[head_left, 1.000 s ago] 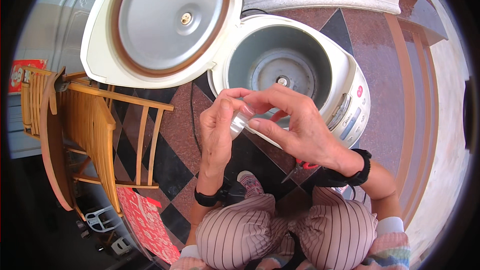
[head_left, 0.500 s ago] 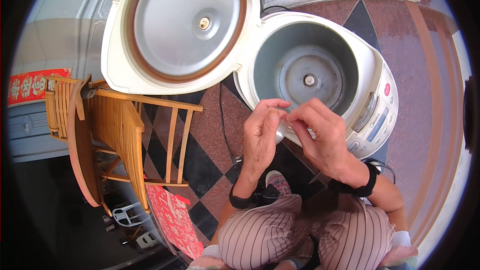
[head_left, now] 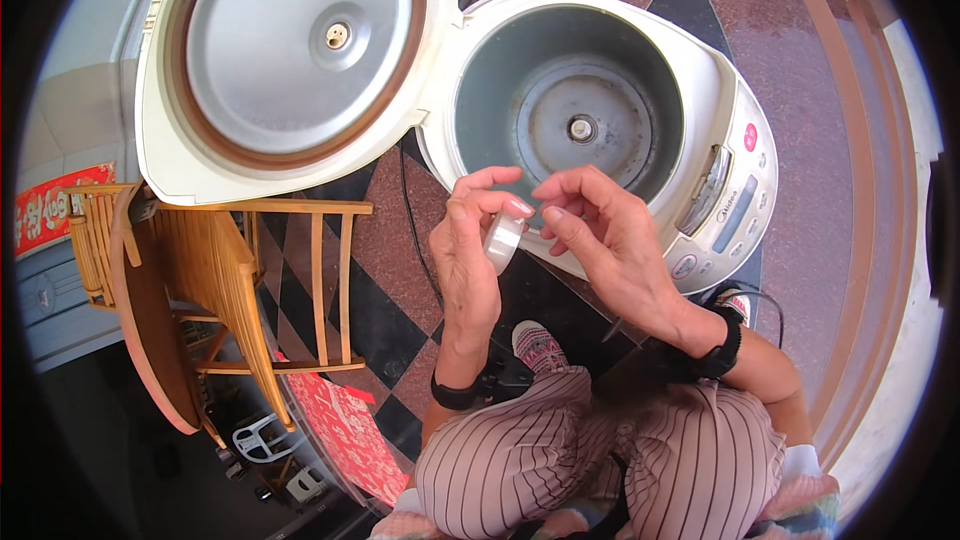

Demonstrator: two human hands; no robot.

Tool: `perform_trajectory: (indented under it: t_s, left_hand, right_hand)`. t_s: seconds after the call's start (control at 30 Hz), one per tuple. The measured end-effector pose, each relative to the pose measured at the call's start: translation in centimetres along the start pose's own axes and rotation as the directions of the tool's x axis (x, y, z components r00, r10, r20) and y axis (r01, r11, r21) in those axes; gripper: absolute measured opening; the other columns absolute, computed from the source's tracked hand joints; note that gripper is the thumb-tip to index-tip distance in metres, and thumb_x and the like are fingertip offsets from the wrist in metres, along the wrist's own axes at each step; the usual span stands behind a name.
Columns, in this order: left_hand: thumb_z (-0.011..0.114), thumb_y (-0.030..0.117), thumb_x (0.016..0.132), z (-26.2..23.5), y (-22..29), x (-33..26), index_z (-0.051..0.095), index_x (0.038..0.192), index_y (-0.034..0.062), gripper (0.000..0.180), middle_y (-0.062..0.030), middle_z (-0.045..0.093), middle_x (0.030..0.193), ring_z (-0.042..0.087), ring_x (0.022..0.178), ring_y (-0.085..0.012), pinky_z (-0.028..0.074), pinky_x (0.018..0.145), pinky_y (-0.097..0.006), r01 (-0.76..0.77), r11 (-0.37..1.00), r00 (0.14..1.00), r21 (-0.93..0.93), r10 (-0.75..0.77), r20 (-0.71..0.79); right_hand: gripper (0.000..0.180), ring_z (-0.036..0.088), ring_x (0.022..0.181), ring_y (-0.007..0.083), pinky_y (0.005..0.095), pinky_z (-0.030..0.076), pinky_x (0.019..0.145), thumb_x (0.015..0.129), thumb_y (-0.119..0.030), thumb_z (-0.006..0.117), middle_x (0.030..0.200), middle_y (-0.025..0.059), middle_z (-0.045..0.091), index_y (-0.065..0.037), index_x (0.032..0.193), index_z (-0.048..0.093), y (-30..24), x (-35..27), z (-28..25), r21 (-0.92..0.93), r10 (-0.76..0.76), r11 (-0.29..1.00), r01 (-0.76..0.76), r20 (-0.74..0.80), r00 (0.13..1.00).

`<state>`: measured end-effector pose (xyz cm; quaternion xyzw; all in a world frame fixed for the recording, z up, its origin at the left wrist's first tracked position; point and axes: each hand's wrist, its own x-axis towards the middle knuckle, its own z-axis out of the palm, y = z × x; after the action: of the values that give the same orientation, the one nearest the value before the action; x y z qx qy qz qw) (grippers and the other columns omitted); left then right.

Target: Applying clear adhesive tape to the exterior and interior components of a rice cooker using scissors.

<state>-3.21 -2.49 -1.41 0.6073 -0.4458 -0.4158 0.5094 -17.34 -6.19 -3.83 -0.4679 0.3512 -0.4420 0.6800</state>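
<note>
Left hand (head_left: pixel 466 275) pinches a small clear roll (head_left: pixel 503 243) at frame centre. Right hand (head_left: pixel 622 255) is curled just beside it; whether it pinches anything cannot be told. Rice cooker (head_left: pixel 700 70) stands open, upper centre.

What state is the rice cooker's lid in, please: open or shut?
Open: the lid is swung leftward, its metal inner plate showing, and the grey well of the cooker is uncovered.

hands (head_left: pixel 468 270) (head_left: pixel 618 255): 2 | clear roll (head_left: pixel 502 243): 1 | rice cooker (head_left: pixel 708 100): 1 | cooker lid (head_left: pixel 285 60): 1 | black wristbands (head_left: pixel 455 396) (head_left: pixel 727 345): 2
</note>
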Motion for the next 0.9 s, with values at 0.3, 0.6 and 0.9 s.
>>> perform_trajectory:
  t_s: [0.3, 0.6, 0.9]
  left_hand:
    - [0.032, 0.041, 0.100, 0.0, -0.6, 0.0, 0.062, 0.086, 0.0011, 0.051, -0.0187, 0.048, 0.120, 0.056, 0.095, -0.0189, 0.044, 0.083, -0.034, -0.203, 0.936, 0.979, 0.286, 0.201, 0.037]
    - [0.056, 0.035, 0.092, 0.0, -0.2, 0.0, 0.065, 0.086, 0.0065, 0.031, -0.0083, 0.058, 0.095, 0.041, 0.119, -0.0250, 0.040, 0.087, -0.036, -0.340, 0.853, 0.940, 0.396, 0.310, 0.141]
    - [0.059, 0.039, 0.089, 0.1, -0.4, 0.5, 0.063, 0.092, 0.0070, 0.032, -0.0081, 0.056, 0.098, 0.034, 0.120, -0.0250, 0.035, 0.091, -0.040, -0.353, 0.836, 0.933, 0.420, 0.282, 0.223]
  right_hand:
    - [0.020, 0.056, 0.067, 0.0063, 0.0201, 0.045, 0.055, 0.079, -0.011, 0.070, 0.080, 0.0027, 0.061, 0.000, 0.093, 0.060, -0.5, 0.2, 0.7, 0.422, 0.348, 0.826, -0.374, 0.141, 0.927]
    - [0.015, 0.053, 0.060, 0.0068, 0.0195, 0.044, 0.050, 0.077, -0.005, 0.069, 0.073, 0.0014, 0.058, -0.002, 0.088, 0.059, 0.0, 0.4, 0.1, 0.564, 0.495, 0.597, -0.570, 0.299, 0.815]
    - [0.013, 0.055, 0.060, 0.0078, 0.0204, 0.046, 0.050, 0.078, -0.004, 0.066, 0.074, 0.0028, 0.059, -0.001, 0.088, 0.058, 0.7, 0.6, -0.1, 0.613, 0.506, 0.549, -0.568, 0.298, 0.810]
